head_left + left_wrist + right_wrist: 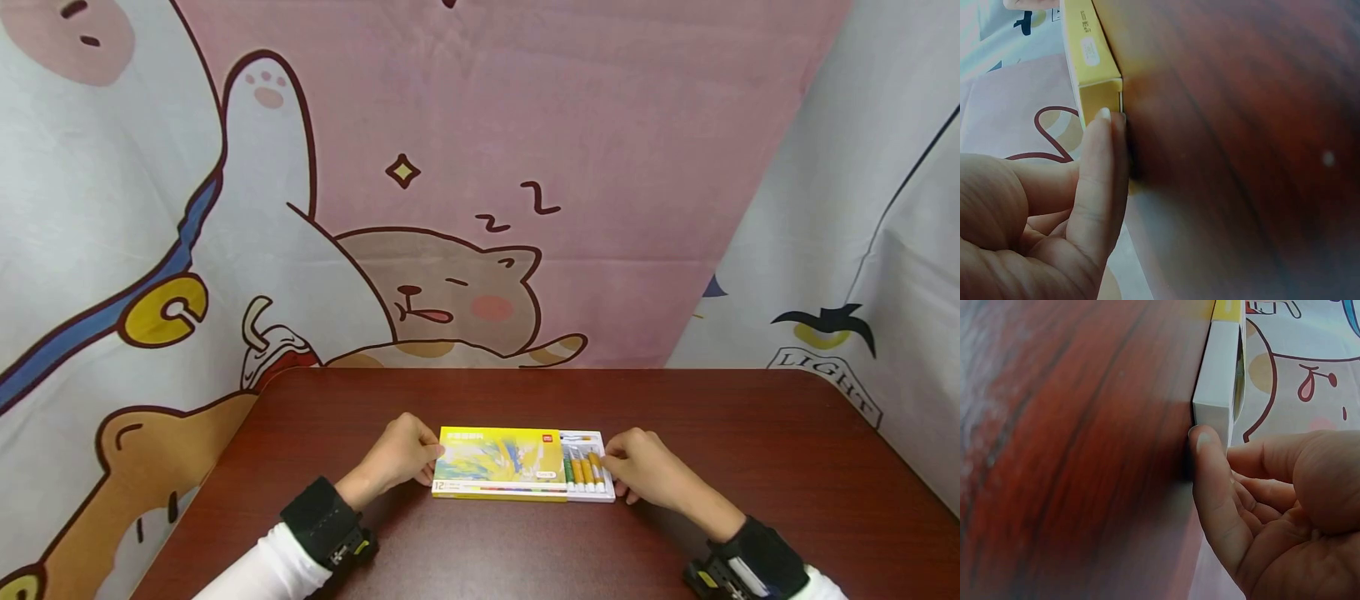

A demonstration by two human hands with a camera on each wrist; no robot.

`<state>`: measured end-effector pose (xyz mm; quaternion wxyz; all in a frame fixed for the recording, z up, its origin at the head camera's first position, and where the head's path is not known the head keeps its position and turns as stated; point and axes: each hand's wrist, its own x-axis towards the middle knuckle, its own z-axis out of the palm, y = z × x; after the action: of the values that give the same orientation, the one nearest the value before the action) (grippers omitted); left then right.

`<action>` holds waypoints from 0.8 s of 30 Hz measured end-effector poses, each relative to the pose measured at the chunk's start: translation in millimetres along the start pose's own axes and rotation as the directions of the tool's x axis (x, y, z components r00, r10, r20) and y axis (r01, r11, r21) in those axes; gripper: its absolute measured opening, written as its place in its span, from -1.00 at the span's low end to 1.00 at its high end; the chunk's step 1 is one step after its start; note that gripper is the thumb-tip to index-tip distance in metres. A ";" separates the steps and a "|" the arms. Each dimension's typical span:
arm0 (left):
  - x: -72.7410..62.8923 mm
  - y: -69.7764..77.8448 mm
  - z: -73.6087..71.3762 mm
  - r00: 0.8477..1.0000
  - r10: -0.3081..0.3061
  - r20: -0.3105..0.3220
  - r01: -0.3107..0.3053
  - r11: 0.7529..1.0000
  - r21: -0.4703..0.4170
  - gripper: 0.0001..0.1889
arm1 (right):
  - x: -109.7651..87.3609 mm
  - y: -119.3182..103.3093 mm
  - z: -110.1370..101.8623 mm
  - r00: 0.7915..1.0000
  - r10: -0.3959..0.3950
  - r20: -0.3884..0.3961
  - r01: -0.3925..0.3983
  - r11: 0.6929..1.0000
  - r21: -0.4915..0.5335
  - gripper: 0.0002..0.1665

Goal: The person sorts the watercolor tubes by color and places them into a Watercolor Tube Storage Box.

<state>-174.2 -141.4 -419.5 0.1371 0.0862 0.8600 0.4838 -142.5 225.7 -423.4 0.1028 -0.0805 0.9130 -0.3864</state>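
A flat yellow paint box sleeve (498, 462) with a brushed blue-and-yellow print lies on the table. Out of its right end sticks a white inner tray (609, 487), showing several paint tubes (585, 468) with green and ochre bodies; the rest of the tray is hidden inside the sleeve. My left hand (402, 451) pinches the sleeve's left end between thumb and fingers, and the left wrist view shows fingertips on the yellow end of the sleeve (1099, 100). At the opposite end, my right hand (647, 468) pinches the end of the white tray (1216, 381).
The dark red-brown wooden table (517, 554) spreads around the box, its far edge meeting a hanging cloth (600, 208) printed with cartoon animals. Black bands with small devices sit on the left wrist (326, 517) and the right wrist (757, 558).
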 end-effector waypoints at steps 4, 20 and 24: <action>0.8 0.3 1.7 1.000 0.000 0.004 0.000 1.000 -0.008 -0.88 | 0.4 -2.8 1.9 1.000 0.008 -0.004 -0.008 1.000 0.002 -0.91; -2.5 8.6 9.7 0.999 0.045 0.029 -0.044 0.999 -0.028 -0.86 | 2.9 -8.3 11.5 0.996 -0.081 0.023 0.080 0.996 0.046 -0.84; -3.3 9.8 13.3 0.997 0.055 0.051 -0.053 0.997 -0.047 -0.86 | 3.4 -10.0 13.0 0.994 -0.107 0.036 0.105 0.993 0.056 -0.82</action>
<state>-166.7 -126.6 -417.2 0.1483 0.1188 0.8422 0.5045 -141.9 209.1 -425.5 0.1020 -0.1337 0.8945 -0.4142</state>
